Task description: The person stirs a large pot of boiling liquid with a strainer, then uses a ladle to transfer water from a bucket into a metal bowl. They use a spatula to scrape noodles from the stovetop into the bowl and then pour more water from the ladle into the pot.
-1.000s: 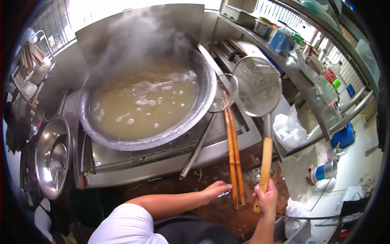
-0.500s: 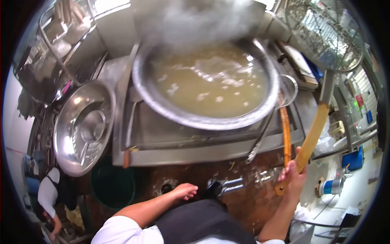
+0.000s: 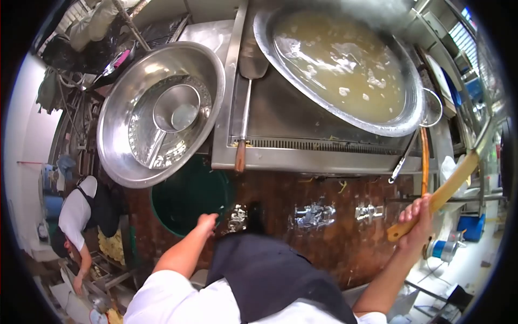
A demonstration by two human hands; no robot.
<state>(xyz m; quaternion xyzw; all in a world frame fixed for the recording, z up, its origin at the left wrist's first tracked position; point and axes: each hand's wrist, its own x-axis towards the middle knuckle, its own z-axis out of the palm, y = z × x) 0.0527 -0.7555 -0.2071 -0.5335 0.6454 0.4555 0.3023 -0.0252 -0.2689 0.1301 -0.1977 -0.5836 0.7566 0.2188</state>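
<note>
My right hand [image 3: 418, 220] is closed around the pale wooden handle [image 3: 457, 179] of a large wire strainer. The strainer's head is only partly seen at the right edge. Over the floor beside the dark green bin [image 3: 190, 202] hangs my left hand [image 3: 206, 222], its fingers curled and nothing visible in them. A wide metal pot [image 3: 345, 120] of cloudy, steaming liquid with pale bits afloat stands on the stove. To the left, a big steel basin [image 3: 116, 143] holds clear liquid and a deep ladle [image 3: 162, 110].
A long-handled spatula [image 3: 246, 110] lies along the stove top [image 3: 324, 154] left of the pot. An orange wooden handle [image 3: 424, 162] and a metal-handled tool [image 3: 398, 164] stick out at its right. The floor [image 3: 280, 254] is wet. Another person [image 3: 81, 216] bends at the far left.
My view has swung left and down, so the basin shows larger and the pot sits farther right. The strainer's head has dropped toward the right edge. My left hand now appears by the bin.
</note>
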